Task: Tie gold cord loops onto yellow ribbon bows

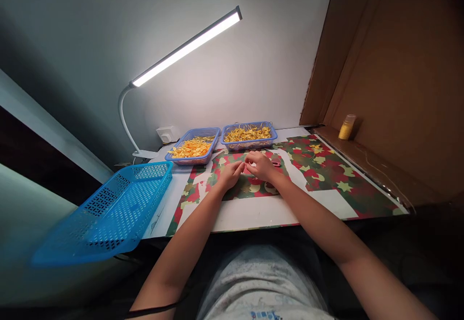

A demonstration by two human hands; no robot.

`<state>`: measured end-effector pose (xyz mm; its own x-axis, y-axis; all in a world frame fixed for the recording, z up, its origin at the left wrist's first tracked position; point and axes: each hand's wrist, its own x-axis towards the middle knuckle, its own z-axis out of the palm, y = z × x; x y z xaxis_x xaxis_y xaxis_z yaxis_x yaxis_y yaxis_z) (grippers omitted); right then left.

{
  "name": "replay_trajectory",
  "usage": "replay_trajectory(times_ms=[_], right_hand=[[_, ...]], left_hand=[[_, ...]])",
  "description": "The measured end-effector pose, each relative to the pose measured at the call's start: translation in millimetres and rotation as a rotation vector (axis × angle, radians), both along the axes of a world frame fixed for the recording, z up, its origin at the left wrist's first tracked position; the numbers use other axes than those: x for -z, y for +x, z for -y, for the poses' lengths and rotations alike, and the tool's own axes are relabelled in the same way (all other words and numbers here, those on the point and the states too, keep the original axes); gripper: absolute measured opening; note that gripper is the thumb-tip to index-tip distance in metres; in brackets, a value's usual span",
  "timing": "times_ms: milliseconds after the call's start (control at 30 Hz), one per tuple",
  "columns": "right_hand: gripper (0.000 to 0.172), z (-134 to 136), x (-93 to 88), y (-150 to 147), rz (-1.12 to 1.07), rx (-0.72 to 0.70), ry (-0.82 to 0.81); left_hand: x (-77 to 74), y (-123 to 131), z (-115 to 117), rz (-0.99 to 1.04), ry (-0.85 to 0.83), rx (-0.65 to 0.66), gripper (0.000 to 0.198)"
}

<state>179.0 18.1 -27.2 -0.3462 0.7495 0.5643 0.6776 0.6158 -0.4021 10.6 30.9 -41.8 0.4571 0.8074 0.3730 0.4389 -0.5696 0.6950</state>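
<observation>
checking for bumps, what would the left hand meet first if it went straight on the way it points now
Most likely the right hand: the left hand points forward and to the right, and the right hand sits just ahead, close to or touching it; the exact gap is hard to judge.

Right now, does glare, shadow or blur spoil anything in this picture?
Head view: the lamp glares white, brightening the wall behind; head view: the lower right corner sinks into shadow; head view: the blue basket looks stretched and soft at its near end; head view: detail between the hands is too small to tell.
</observation>
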Motion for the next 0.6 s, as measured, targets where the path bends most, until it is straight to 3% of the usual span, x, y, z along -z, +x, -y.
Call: replay_trajectory(times_ms=[300,533,600], right_hand=[[0.013,-9.1,-10.4,18.6,0.002,0.006,-0.043],[0.012,-19.1,-6.9,56.2,0.003,0.286,-0.211],[0.021,-21.0,-0.1,62.8,0.031,0.343,-0.3]], left_hand=[[-0.3,5.5,0.1,0.03,-0.032,-0.052,0.033],[4.9,-2.8,-5.6,0.145,-0.093,-0.06,0.033],[6.3,-2.5,-6.1,0.172,-0.122,-0.057,0.033]])
